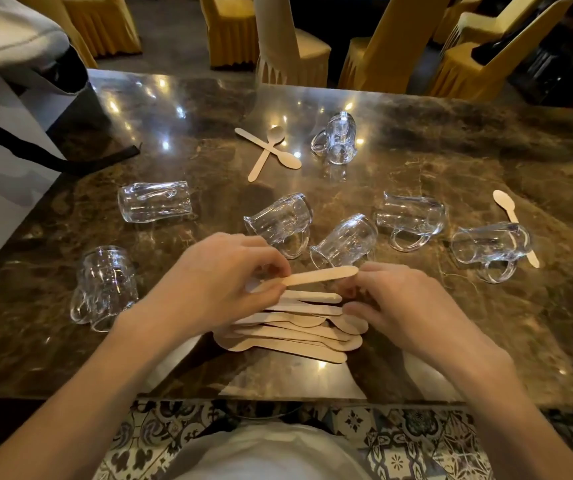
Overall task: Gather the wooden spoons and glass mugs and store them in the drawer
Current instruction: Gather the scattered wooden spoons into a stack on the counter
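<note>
I'm looking down on the marble table (pixel 416 140), with seven glass mugs scattered across it: six on their sides, the far one (pixel 335 138) apparently mouth-down. No drawer is in view. Near the front edge sits the pile of wooden spoons (pixel 295 336), loosely stacked. My left hand (pixel 216 282) pinches one end of a single spoon (pixel 319 275), fingers curled shut on it, and my right hand (pixel 406 299) has its fingertips at the other end — mostly curled, though whether they truly grip I cannot tell. The spoon hangs just above the pile. I judge this is the gathering step, spoons first. Strays remain — two crossed spoons (pixel 269 150) at the far middle, and one (pixel 506 206) at the right running under a mug (pixel 491 249). Next I'd lay this one on, then reach for those.
</note>
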A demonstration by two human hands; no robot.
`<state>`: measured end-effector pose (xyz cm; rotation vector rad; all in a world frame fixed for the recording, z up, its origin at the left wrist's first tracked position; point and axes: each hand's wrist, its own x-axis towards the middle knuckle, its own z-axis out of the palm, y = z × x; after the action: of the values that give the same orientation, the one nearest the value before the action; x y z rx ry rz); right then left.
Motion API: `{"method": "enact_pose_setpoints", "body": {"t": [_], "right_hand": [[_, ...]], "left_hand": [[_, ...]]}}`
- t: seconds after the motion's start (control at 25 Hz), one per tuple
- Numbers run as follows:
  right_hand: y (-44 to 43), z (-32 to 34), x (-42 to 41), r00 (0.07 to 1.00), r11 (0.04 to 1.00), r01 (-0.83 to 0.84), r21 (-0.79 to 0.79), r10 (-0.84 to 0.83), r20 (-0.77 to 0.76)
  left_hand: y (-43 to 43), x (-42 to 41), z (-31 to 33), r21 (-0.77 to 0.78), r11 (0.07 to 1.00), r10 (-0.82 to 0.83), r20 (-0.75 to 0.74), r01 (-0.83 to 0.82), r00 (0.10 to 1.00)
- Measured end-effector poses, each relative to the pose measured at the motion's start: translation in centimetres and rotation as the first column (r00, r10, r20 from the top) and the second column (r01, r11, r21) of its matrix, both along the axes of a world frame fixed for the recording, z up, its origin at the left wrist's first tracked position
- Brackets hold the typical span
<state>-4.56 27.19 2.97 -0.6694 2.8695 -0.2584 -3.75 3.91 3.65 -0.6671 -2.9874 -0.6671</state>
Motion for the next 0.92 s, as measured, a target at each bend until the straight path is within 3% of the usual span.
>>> {"method": "enact_pose_setpoints", "body": {"t": [0.32, 0.48, 0.56, 0.64, 0.72, 0.92], "right_hand": [[1.6, 0.8, -0.8, 0.995, 0.995, 0.095, 0.011, -0.095, -0.005], [1.1, 1.1, -1.4, 0.998, 0.998, 0.064, 0.003, -0.064, 0.011], [0.8, 1.6, -2.6, 0.997, 0.997, 0.074, -0.018, -0.074, 0.024], [0.2, 2.2, -4.2, 0.994, 0.993, 0.106, -0.061, -0.105, 0.024], [-0.7, 2.8, -6.4, 0.989, 0.981, 0.145, -0.13, -0.148, -0.017], [-3.9, 3.0, -12.1, 0.972, 0.961, 0.176, -0.212, -0.204, -0.116]], "left_hand": [[1.4, 0.1, -3.7, -0.158, 0.986, -0.046, 0.053, 0.053, 0.998], [1.3, -0.1, -3.3, -0.153, 0.984, -0.073, 0.12, 0.091, 0.99], [0.8, -0.7, -2.1, -0.073, 0.992, -0.088, 0.207, 0.106, 0.974], [0.0, -1.8, -0.4, 0.094, 0.995, -0.058, 0.217, 0.038, 0.974], [-1.1, -4.0, 1.0, 0.2, 0.976, 0.068, 0.098, -0.086, 0.993], [-2.5, -11.6, 1.1, 0.118, 0.926, 0.358, 0.02, -0.358, 0.934]]}}
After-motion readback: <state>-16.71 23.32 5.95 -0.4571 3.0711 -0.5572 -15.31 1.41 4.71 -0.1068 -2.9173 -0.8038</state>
